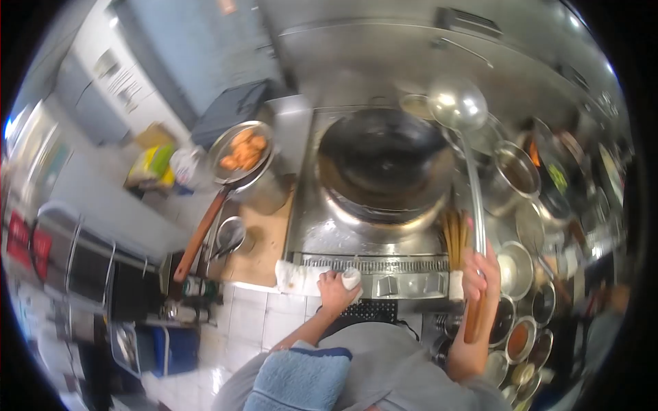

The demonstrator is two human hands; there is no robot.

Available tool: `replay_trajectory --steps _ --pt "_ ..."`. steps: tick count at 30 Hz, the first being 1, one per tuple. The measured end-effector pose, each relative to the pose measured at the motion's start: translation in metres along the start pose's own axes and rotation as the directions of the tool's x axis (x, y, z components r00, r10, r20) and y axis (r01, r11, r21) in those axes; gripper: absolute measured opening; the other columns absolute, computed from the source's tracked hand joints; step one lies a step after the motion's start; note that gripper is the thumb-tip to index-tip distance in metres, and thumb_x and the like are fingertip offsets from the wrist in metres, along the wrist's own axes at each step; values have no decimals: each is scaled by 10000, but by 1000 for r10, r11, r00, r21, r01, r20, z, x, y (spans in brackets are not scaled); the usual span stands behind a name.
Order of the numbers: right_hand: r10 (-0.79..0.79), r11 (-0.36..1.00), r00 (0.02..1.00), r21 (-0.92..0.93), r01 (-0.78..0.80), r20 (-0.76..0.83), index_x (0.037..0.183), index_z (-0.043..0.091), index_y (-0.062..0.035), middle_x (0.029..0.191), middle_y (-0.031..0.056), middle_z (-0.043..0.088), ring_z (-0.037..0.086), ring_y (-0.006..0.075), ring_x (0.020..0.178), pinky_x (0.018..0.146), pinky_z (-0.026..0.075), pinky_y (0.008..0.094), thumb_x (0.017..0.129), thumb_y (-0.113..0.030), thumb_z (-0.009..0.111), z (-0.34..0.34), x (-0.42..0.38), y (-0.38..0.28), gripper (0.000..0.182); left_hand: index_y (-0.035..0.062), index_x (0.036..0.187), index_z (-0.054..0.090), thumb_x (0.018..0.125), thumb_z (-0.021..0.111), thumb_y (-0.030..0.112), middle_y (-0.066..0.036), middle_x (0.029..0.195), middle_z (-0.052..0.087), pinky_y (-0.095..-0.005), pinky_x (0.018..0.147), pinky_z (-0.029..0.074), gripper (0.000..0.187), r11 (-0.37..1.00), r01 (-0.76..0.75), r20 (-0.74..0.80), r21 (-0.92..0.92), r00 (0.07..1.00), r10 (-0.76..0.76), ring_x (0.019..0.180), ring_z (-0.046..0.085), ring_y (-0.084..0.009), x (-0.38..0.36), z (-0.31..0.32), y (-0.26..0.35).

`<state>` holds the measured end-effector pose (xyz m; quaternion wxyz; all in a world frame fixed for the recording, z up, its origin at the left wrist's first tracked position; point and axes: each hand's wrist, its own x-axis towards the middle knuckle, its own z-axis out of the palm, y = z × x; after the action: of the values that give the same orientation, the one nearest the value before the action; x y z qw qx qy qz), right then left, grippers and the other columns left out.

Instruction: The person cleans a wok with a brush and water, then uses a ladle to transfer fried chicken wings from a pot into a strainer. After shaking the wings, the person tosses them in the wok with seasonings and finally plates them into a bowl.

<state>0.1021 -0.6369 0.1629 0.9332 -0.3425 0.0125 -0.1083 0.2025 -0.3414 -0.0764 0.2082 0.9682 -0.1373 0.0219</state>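
My right hand [482, 272] is closed round the wooden handle of a long steel ladle [458, 104], held upright with its bowl raised at the right of the wok. My left hand [336, 291] is closed on a white cloth [295, 278] at the front edge of the stove. A rolled end of the cloth sticks up beside my fingers. Ahead of both hands, a dark wok [384, 147] sits on the burner, with no food visible in it. A bamboo wok brush [454, 236] stands just left of the ladle's shaft.
At the left, a wooden-handled strainer [218, 195] of orange-brown fried pieces [243, 151] rests over a metal pot [264, 195]. A small metal cup [231, 234] stands nearby. Several seasoning bowls [521, 339] and pots [515, 171] crowd the right. A blue towel [298, 380] hangs near me.
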Motion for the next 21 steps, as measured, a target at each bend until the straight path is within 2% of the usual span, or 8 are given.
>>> replay_trajectory --steps 6,9,11,13,15,16,18,21 --pt "151 970 976 167 -177 157 1502 184 -35 673 22 411 328 26 376 266 299 202 922 3 469 3 14 18 647 -45 1385 370 686 796 518 -282 1306 461 -514 1032 357 993 982 5 -23 -190 1000 -9 1220 409 -444 5 -38 -24" --pt "218 966 965 111 -234 143 1483 229 -45 683 11 410 317 22 381 272 293 192 917 1 462 13 29 39 614 -26 1442 284 732 801 474 -215 1368 444 -474 977 442 1011 836 183 3 -518 977 -212 1181 499 -367 20 -77 -103" --pt "255 964 962 46 -261 94 1466 267 -47 693 0 414 316 20 389 276 280 185 910 -13 470 26 36 54 593 28 1249 517 885 662 431 -141 1214 566 -409 881 496 561 308 411 205 -858 824 -528 1064 575 -251 23 -127 -152" --pt "294 955 951 8 -296 101 1459 280 -46 689 -3 417 320 18 394 278 281 188 907 -18 474 33 42 71 586 32 1128 562 969 525 363 -153 1093 610 -423 865 504 370 -298 164 260 -940 912 -318 1006 592 -266 19 -188 -218" --pt "325 945 941 -53 -322 90 1442 309 -45 681 -7 419 329 17 401 279 294 196 899 -30 488 43 47 85 572 -80 1222 460 975 496 364 -254 1146 560 -465 971 492 510 -625 86 342 -776 890 -302 1092 572 -380 23 -263 -222" --pt "333 943 939 -60 -328 88 1442 312 -49 686 -8 415 331 10 399 277 293 187 899 -27 494 49 51 91 573 -90 1294 387 982 487 345 -274 1206 520 -471 1002 486 545 -681 147 306 -718 945 -119 1152 537 -434 24 -299 -212" --pt "353 934 933 -80 -347 72 1440 318 -55 696 -10 409 335 -2 396 273 293 170 898 -20 507 62 54 105 575 -80 1296 395 983 493 302 -237 1140 533 -345 803 573 504 -453 300 366 -839 929 -61 1004 606 -313 40 -347 -180" --pt "367 929 928 -73 -362 72 1424 331 -48 697 -3 413 350 5 406 277 301 178 890 -32 531 82 61 125 570 -42 1273 429 963 529 195 -149 983 555 -210 525 483 403 -502 536 495 -679 839 226 738 569 -130 67 -359 -200"
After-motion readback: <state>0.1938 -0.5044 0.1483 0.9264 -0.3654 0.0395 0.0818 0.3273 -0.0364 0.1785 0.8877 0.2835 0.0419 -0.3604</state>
